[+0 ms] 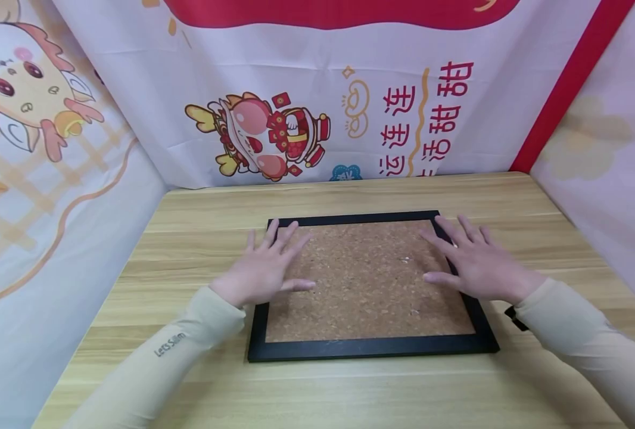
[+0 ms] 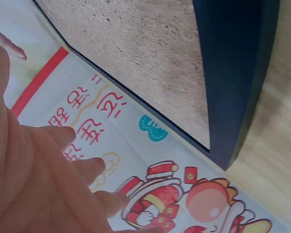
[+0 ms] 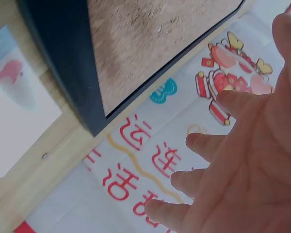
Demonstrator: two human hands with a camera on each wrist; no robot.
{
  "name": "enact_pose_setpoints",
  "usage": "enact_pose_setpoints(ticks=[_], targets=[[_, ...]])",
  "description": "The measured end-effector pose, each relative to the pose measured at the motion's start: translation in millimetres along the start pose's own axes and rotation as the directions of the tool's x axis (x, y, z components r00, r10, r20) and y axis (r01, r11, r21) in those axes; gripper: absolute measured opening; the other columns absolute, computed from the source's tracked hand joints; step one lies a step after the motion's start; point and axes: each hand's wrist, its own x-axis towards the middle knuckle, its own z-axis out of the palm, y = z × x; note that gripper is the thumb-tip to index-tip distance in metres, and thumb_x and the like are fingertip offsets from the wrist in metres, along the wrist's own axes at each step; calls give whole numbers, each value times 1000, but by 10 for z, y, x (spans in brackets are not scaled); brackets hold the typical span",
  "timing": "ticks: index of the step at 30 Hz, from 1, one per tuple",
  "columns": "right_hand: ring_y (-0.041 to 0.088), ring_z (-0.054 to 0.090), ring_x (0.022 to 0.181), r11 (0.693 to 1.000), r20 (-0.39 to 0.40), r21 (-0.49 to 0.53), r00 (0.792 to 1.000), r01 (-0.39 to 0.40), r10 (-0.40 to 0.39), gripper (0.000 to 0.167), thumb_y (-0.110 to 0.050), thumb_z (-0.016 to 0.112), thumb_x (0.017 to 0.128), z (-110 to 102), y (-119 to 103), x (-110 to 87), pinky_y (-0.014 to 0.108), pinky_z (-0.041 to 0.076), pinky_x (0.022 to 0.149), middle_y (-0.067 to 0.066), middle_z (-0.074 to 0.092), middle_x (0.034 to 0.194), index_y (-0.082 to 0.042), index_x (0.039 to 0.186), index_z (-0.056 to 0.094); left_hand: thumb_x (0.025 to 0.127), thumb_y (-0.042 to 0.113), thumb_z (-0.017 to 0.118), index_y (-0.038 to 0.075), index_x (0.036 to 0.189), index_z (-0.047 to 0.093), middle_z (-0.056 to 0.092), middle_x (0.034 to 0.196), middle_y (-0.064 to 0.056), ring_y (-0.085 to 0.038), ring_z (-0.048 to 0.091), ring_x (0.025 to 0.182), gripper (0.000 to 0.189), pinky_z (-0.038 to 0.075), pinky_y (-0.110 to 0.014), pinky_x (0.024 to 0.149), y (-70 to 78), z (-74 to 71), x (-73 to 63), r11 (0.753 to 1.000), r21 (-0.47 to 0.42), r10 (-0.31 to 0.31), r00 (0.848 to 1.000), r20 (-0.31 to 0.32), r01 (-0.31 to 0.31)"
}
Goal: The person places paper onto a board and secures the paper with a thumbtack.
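Observation:
A cork board (image 1: pixel 360 286) in a black frame (image 1: pixel 371 347) lies flat on the wooden table, its wider side toward me. Over its left edge my left hand (image 1: pixel 261 271) is held palm down, fingers spread and thumb pointing inward across the cork. My right hand (image 1: pixel 481 271) mirrors it at the right edge, fingers also spread. Neither hand holds anything. From below, the left wrist view shows the left palm (image 2: pixel 34 179) beside the board's frame (image 2: pixel 233 73). The right palm (image 3: pixel 257 165) appears likewise in the right wrist view, fingers extended. Small pale marks (image 1: pixel 405 260) dot the cork.
Printed cloth (image 1: pixel 296 71) hangs behind the table (image 1: pixel 199 238), with more cloth at the left (image 1: pixel 71 167) and right (image 1: pixel 601 155). In the right wrist view, a pale card with a pink picture (image 3: pixel 22 92) lies beside the frame. Something black (image 1: pixel 516 319) shows under the right wrist.

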Motion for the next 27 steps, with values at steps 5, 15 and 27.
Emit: enact_pose_setpoints(ticks=[5, 15, 27], targets=[[54, -2, 144, 999, 11, 20, 999, -47, 47, 84, -66, 49, 93, -35, 133, -38, 77, 6, 104, 25, 11, 162, -22, 159, 23, 91, 75, 39, 27, 161, 4, -3, 166, -10, -43, -10, 147, 91, 1, -73, 108, -155, -48, -9, 992, -92, -86, 996, 31, 88], [60, 24, 136, 991, 41, 42, 991, -127, 126, 82, -59, 59, 93, -75, 498, -103, 75, 22, 102, 33, 28, 153, -8, 153, 36, 100, 56, 47, 10, 159, 17, 43, 149, -23, -44, 39, 136, 81, 28, -63, 108, -403, -68, -21, 960, -155, -230, 973, 27, 231], [42, 63, 94, 965, 161, 124, 964, -231, 210, 60, -33, 67, 94, 150, 1055, -126, 60, 47, 86, 28, 66, 101, 16, 125, 55, 98, 44, 60, -4, 148, 39, 59, 69, -11, -13, 39, 45, 73, 42, -34, 53, -528, 79, 33, 863, -321, -346, 919, 188, 390]])
